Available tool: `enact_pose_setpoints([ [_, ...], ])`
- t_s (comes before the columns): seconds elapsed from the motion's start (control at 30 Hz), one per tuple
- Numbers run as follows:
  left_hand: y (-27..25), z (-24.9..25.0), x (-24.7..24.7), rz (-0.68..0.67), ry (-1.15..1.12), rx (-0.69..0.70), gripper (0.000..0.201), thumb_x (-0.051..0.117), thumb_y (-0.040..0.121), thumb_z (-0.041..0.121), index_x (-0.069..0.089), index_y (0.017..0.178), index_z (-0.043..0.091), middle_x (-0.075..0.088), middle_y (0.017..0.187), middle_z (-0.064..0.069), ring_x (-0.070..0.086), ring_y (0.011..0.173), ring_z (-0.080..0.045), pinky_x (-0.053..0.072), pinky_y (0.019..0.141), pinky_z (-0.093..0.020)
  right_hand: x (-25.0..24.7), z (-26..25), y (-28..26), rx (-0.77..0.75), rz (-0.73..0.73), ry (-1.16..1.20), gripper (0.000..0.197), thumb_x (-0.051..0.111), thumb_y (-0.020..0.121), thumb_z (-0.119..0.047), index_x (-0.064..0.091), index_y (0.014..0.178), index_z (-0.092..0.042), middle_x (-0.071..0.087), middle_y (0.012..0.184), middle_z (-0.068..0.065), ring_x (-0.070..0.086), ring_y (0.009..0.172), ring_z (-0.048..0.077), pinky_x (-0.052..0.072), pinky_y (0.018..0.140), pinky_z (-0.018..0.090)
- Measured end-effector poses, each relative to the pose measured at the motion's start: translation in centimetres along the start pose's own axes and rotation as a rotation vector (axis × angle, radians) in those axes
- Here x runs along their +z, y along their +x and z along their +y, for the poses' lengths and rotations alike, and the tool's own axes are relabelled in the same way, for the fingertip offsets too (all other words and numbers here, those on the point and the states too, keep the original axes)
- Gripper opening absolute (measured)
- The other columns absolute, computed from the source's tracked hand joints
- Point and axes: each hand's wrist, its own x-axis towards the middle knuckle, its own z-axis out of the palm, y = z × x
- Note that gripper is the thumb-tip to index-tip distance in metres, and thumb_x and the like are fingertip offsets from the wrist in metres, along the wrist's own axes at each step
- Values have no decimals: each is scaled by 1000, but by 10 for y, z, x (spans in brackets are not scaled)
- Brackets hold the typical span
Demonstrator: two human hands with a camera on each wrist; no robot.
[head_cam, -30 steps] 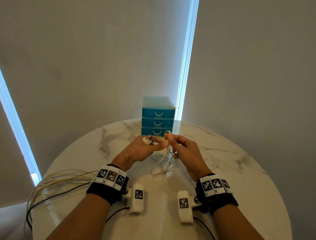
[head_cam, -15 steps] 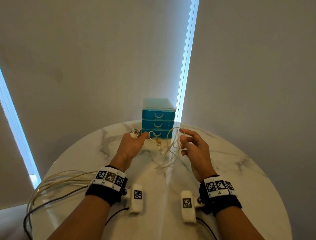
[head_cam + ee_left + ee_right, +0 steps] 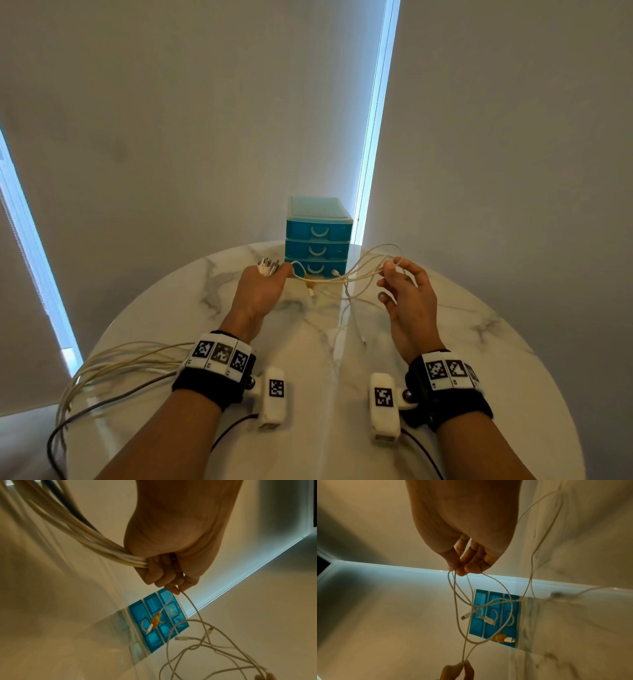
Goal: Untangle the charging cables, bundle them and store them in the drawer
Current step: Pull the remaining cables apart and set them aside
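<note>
My left hand (image 3: 263, 287) (image 3: 164, 566) grips a thick bunch of white cables (image 3: 82, 534); their plug ends (image 3: 268, 266) stick out above the fist, and thumb and forefinger also pinch a thin white cable. That tangled thin cable (image 3: 346, 277) (image 3: 464, 601) spans to my right hand (image 3: 407, 294) (image 3: 462, 561), which pinches its loops between thumb and fingertips, held up above the table. A yellow tie (image 3: 309, 279) (image 3: 155, 621) (image 3: 499, 638) sits near one plug. The blue three-drawer box (image 3: 317, 236) stands behind the hands, all drawers closed.
The round marble table (image 3: 496, 359) carries everything. The gripped bunch trails in long loops (image 3: 102, 370) off the table's left edge, with a dark cable among them. Walls and bright window strips rise behind the drawer box.
Both hands have moved apart: the left hand went left with its bunch, the right hand went right and up, stretching the thin cable tangle between them.
</note>
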Motion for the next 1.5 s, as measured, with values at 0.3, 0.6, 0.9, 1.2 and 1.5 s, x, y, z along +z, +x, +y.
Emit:
enact_pose_setpoints([
  [0.3, 12, -7, -6, 159, -99, -29, 17, 68, 99, 26, 75, 90, 13, 68, 75, 0, 57, 66, -14, 43, 59, -30, -21, -3, 15, -34, 245, 112, 19, 72, 102, -11, 59, 114, -19, 74, 102, 7, 69, 82, 15, 51, 65, 27],
  [0.6, 20, -14, -12, 276, -119, -46, 24, 66, 99, 26, 69, 79, 13, 66, 76, -4, 55, 69, -21, 41, 63, -34, -41, 0, 26, -52, 407, 253, 42, 70, 104, -11, 55, 143, -1, 74, 129, 20, 76, 87, 12, 59, 69, 23],
  [0.9, 12, -8, -8, 175, -109, -9, 25, 72, 100, 32, 67, 80, 19, 61, 67, 3, 51, 64, -15, 39, 55, -29, -20, -5, 13, -30, 218, 167, 21, 70, 103, -8, 59, 119, -17, 80, 115, 13, 79, 100, 20, 57, 76, 27],
  [1.2, -6, 2, -5, -304, 121, -4, 67, 48, 92, 83, 86, 98, 28, 42, 50, 7, 34, 47, -8, 29, 43, -23, 17, 1, -21, -18, -311, -243, 21, 75, 100, -18, 65, 116, -10, 80, 106, 14, 79, 97, 25, 59, 75, 31],
  [1.5, -2, 10, -10, -119, 23, 102, 51, 51, 100, 70, 82, 102, 29, 51, 52, 9, 47, 51, -6, 41, 48, -19, 19, 4, -27, 109, -529, -441, 15, 75, 99, -12, 68, 111, -7, 81, 107, 11, 77, 105, 28, 60, 83, 35],
])
